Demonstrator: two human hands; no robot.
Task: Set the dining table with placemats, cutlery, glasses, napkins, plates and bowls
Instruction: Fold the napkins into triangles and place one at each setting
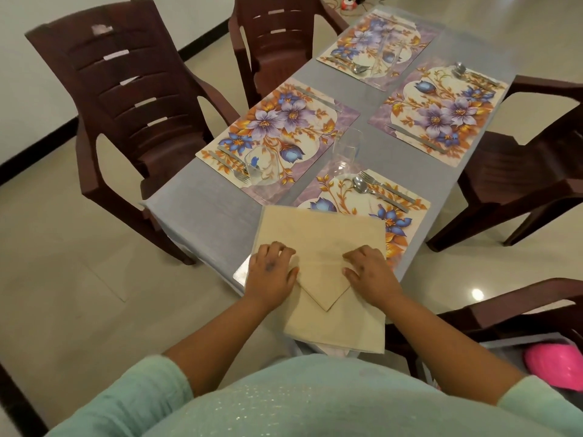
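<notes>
A beige napkin (pixel 318 234) lies on the near end of the table, over the edge of the near-right floral placemat (pixel 403 212). Its near corners are folded in to a point, on top of more beige napkins (pixel 353 326). My left hand (pixel 271 272) presses the left fold and my right hand (pixel 369 272) presses the right fold, fingers fairly flat. Several floral placemats carry cutlery: a fork and spoon (pixel 369 184) lie on the near-right one. A clear glass (pixel 262 165) stands on the near-left placemat (pixel 277 134), another glass (pixel 347 149) between the mats.
Brown plastic chairs stand around the grey-blue table (pixel 202 203): one at left (pixel 126 89), one at the far left (pixel 277 29), one at right (pixel 530 162). A pink object (pixel 555 364) sits on a chair at the bottom right. Far placemats (pixel 441 115) hold knives and spoons.
</notes>
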